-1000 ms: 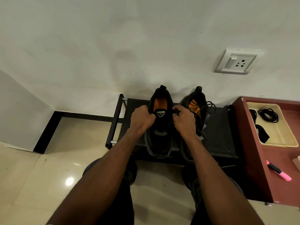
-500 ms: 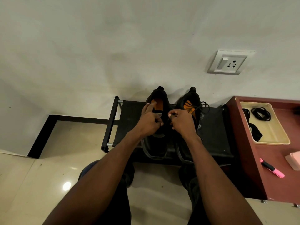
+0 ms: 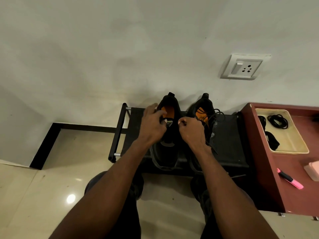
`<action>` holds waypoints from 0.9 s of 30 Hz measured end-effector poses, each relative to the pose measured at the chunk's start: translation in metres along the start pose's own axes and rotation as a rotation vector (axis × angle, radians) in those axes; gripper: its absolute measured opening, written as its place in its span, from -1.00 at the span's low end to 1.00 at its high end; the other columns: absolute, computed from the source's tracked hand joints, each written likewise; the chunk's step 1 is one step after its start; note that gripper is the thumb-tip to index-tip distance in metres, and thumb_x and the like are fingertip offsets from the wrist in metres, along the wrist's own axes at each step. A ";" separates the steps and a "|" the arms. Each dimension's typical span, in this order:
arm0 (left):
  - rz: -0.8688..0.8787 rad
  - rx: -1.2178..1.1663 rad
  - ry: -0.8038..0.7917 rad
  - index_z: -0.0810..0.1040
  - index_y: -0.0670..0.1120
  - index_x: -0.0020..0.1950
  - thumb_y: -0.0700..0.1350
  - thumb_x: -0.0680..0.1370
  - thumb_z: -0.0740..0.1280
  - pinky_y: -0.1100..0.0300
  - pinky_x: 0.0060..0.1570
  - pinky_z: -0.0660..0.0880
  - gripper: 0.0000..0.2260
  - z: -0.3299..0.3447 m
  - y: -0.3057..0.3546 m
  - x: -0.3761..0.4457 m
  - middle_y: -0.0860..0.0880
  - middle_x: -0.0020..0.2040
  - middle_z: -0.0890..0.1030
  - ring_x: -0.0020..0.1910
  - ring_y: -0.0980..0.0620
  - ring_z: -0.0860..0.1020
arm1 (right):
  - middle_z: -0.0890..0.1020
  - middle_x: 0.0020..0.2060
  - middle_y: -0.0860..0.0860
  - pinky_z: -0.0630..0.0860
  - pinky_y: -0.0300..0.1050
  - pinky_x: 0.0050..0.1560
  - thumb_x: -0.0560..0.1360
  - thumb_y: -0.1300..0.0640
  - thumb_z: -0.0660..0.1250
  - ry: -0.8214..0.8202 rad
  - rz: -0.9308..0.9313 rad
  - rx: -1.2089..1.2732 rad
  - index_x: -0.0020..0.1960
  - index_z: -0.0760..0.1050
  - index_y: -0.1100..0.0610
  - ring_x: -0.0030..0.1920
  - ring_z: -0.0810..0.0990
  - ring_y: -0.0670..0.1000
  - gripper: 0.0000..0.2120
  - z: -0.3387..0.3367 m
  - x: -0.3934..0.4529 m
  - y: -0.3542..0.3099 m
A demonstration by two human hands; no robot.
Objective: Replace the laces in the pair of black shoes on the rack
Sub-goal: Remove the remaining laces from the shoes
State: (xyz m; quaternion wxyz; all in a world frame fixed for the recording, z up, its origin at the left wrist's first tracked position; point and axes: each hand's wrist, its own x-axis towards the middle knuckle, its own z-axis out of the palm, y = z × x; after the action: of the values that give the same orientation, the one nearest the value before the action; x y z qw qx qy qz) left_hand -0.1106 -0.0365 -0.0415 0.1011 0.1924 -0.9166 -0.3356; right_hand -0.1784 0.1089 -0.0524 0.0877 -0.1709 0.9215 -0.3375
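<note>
Two black shoes with orange insoles stand side by side on a low black rack [image 3: 227, 135] against the wall. My left hand [image 3: 151, 125] is at the left side of the left shoe [image 3: 168, 152], near its tongue; its thumb and a finger pinch something small there while the other fingers spread. My right hand [image 3: 191, 130] is curled over the gap between the shoes and pinches a thin black lace end at the left shoe's right side. The right shoe [image 3: 202, 107] has a loose black lace [image 3: 213, 116] trailing from it behind my right hand.
A dark red table [image 3: 279, 178] stands right of the rack. On it sit a cream tray [image 3: 293, 145] with coiled black laces [image 3: 278, 120], a pink highlighter [image 3: 291, 181] and a pink block [image 3: 313, 170]. A wall socket [image 3: 243, 68] is above. Glossy floor tiles lie left.
My left hand's fingers have spread and lifted up beside the left shoe's opening. My right hand stays curled at the shoe's right side. The view has shifted slightly.
</note>
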 end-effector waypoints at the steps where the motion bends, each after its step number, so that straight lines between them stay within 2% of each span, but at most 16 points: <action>1: 0.081 0.128 -0.094 0.58 -0.03 0.32 -0.12 0.58 0.36 -0.12 0.54 0.11 -0.69 0.004 0.004 -0.002 -0.10 0.58 0.17 0.58 -0.11 0.04 | 0.66 -0.27 0.02 0.52 -0.05 -0.26 0.56 0.16 0.24 0.004 -0.006 -0.015 0.02 0.67 0.05 -0.31 0.58 0.06 -0.78 0.001 0.000 -0.001; 3: 0.154 0.316 -0.264 0.55 0.01 0.37 -0.07 0.60 0.32 -0.15 0.53 -0.03 -0.67 0.011 0.005 -0.004 -0.10 0.63 0.06 0.60 -0.12 -0.11 | 0.68 -0.22 0.03 0.58 0.01 -0.18 0.55 0.12 0.24 0.021 -0.013 -0.041 0.01 0.67 0.02 -0.24 0.61 0.11 -0.78 0.003 -0.001 -0.003; 5: 0.178 0.380 -0.330 0.57 -0.02 0.36 -0.07 0.61 0.31 -0.15 0.54 -0.01 -0.68 0.016 0.002 -0.002 -0.10 0.62 0.10 0.60 -0.14 -0.10 | 0.67 -0.24 0.03 0.57 0.00 -0.20 0.55 0.11 0.23 0.032 -0.025 -0.070 0.00 0.66 0.03 -0.24 0.61 0.11 -0.78 0.003 -0.002 -0.004; 6: 0.182 0.354 -0.324 0.59 -0.05 0.33 -0.08 0.60 0.32 -0.12 0.54 0.04 -0.70 0.016 0.000 -0.001 -0.11 0.60 0.16 0.60 -0.14 -0.06 | 0.67 -0.24 0.03 0.56 -0.01 -0.20 0.56 0.11 0.23 0.032 -0.031 -0.088 0.01 0.66 0.04 -0.24 0.61 0.11 -0.78 0.003 -0.003 -0.005; 8: 0.126 0.134 -0.235 0.66 -0.13 0.17 -0.13 0.60 0.33 0.04 0.49 0.17 -0.80 0.012 0.001 0.002 -0.09 0.54 0.29 0.56 -0.10 0.12 | 0.67 -0.23 0.03 0.54 -0.02 -0.21 0.57 0.11 0.22 0.031 -0.039 -0.122 0.02 0.66 0.05 -0.23 0.60 0.11 -0.77 0.001 -0.004 -0.006; 10: -0.006 -0.155 -0.018 0.65 -0.15 0.00 -0.20 0.60 0.33 0.22 0.34 0.31 -0.90 0.002 0.005 0.006 -0.08 0.43 0.41 0.41 -0.03 0.37 | 0.67 -0.21 0.03 0.49 -0.06 -0.22 0.57 0.12 0.22 0.038 -0.034 -0.139 0.03 0.66 0.06 -0.21 0.60 0.11 -0.77 -0.001 -0.005 -0.005; 11: -0.076 -0.266 0.161 0.62 -0.14 -0.03 -0.24 0.60 0.33 0.29 0.27 0.37 -0.92 -0.006 0.006 0.008 -0.09 0.35 0.47 0.29 0.02 0.47 | 0.67 -0.21 0.03 0.45 -0.08 -0.24 0.57 0.12 0.22 0.044 -0.029 -0.141 0.03 0.66 0.06 -0.22 0.59 0.10 -0.78 -0.001 -0.005 -0.004; 12: -0.147 -0.371 0.378 0.60 -0.16 -0.02 -0.27 0.59 0.32 0.39 0.18 0.41 -0.93 -0.016 0.006 0.009 -0.12 0.26 0.51 0.15 0.09 0.52 | 0.66 -0.22 0.02 0.41 -0.10 -0.25 0.58 0.12 0.22 0.049 -0.024 -0.143 0.03 0.66 0.07 -0.24 0.58 0.09 -0.77 -0.002 -0.005 -0.004; 14: -0.281 -0.522 0.779 0.57 -0.26 0.02 -0.29 0.59 0.31 0.53 0.00 0.37 -0.93 -0.037 -0.002 0.013 -0.12 0.08 0.53 -0.05 0.20 0.48 | 0.64 -0.26 0.01 0.39 -0.09 -0.28 0.59 0.12 0.21 0.056 -0.020 -0.147 0.04 0.65 0.07 -0.28 0.55 0.07 -0.77 -0.001 -0.006 -0.004; 15: -0.352 -0.536 0.902 0.57 -0.30 0.04 -0.28 0.59 0.31 0.54 -0.03 0.35 -0.91 -0.044 -0.009 0.015 -0.11 0.04 0.52 -0.08 0.18 0.46 | 0.64 -0.27 0.01 0.41 -0.08 -0.29 0.59 0.11 0.21 0.057 -0.022 -0.148 0.04 0.65 0.07 -0.29 0.55 0.06 -0.77 -0.001 -0.006 -0.004; 17: -0.452 -0.503 0.961 0.57 -0.28 0.08 -0.29 0.59 0.30 0.52 0.05 0.36 -0.88 -0.050 -0.020 0.016 -0.16 0.11 0.52 0.01 0.09 0.47 | 0.63 -0.28 0.00 0.40 -0.08 -0.29 0.60 0.11 0.21 0.056 -0.029 -0.151 0.04 0.64 0.07 -0.30 0.55 0.05 -0.77 -0.001 -0.006 -0.004; 20: -0.334 -0.370 0.773 0.47 -0.22 0.33 -0.33 0.56 0.30 0.55 0.25 0.23 -0.67 -0.043 -0.020 0.012 -0.22 0.41 0.35 0.39 -0.06 0.36 | 0.63 -0.28 0.00 0.39 -0.11 -0.29 0.60 0.11 0.21 0.059 -0.039 -0.154 0.04 0.64 0.07 -0.31 0.55 0.04 -0.78 0.001 -0.006 -0.005; 21: -0.262 -0.321 0.646 0.46 -0.17 0.37 -0.32 0.56 0.31 0.46 0.34 0.23 -0.63 -0.038 -0.016 0.011 -0.19 0.48 0.28 0.48 -0.06 0.27 | 0.64 -0.27 0.00 0.40 -0.11 -0.29 0.60 0.11 0.21 0.056 -0.039 -0.153 0.05 0.64 0.07 -0.30 0.56 0.04 -0.78 0.001 -0.006 -0.005; 23: -0.091 -0.176 0.329 0.55 -0.09 0.31 -0.24 0.57 0.35 0.12 0.51 0.20 -0.69 -0.024 -0.007 0.010 -0.10 0.54 0.22 0.55 -0.07 0.13 | 0.65 -0.25 0.01 0.41 -0.10 -0.27 0.60 0.11 0.21 0.052 -0.038 -0.152 0.05 0.63 0.08 -0.27 0.57 0.06 -0.78 0.001 -0.006 -0.006; 24: 0.000 -0.072 0.170 0.59 -0.06 0.27 -0.19 0.57 0.36 -0.01 0.55 0.11 -0.73 -0.016 -0.004 0.008 -0.09 0.56 0.19 0.57 -0.10 0.05 | 0.66 -0.23 0.02 0.44 -0.08 -0.26 0.60 0.11 0.22 0.054 -0.040 -0.155 0.05 0.63 0.08 -0.24 0.59 0.08 -0.79 0.000 -0.006 -0.006; 27: 0.143 0.257 -0.218 0.55 0.06 0.36 -0.06 0.60 0.31 -0.12 0.56 -0.13 -0.68 0.006 0.005 0.000 -0.09 0.64 -0.01 0.59 -0.15 -0.19 | 0.67 -0.19 0.04 0.53 -0.02 -0.19 0.59 0.12 0.23 0.060 -0.055 -0.154 0.05 0.63 0.09 -0.19 0.61 0.11 -0.79 -0.001 -0.008 -0.006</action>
State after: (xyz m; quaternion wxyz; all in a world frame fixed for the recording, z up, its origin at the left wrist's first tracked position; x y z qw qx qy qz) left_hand -0.1144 -0.0296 -0.0424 -0.0009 0.1007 -0.9688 -0.2264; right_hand -0.1701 0.1083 -0.0471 0.0373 -0.1921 0.9420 -0.2728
